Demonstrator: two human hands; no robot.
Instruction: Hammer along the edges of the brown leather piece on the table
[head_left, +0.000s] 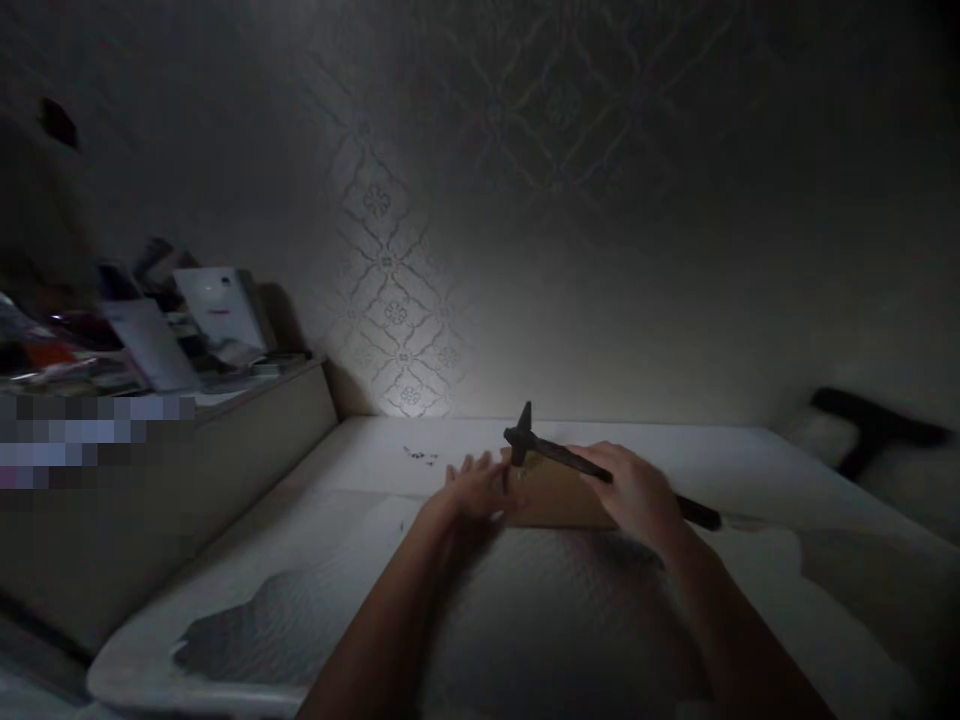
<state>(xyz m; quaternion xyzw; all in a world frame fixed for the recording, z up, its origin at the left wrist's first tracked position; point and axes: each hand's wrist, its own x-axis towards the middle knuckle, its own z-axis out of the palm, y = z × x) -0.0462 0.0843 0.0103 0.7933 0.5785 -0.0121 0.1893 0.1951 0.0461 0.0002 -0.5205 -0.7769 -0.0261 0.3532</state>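
My right hand [637,500] is closed round the handle of a hammer [562,455]. The dark head of the hammer is at the upper left, over the left end of a brown board [566,500]; whether it touches the board I cannot tell. At that left end lies my left hand [476,488], its thumb against the board and its fingers curled beyond the edge. Anything small between those fingers is too dim to make out. Several small dark pieces, like nails [421,456], lie on the white table [360,520] to the left.
A patterned wall [405,300] rises behind the table. On the left, a raised ledge [247,450] carries a white box [221,305] and clutter. A dark T-shaped object [874,430] stands at the right edge. A grey textured patch [255,630] shows at the front left.
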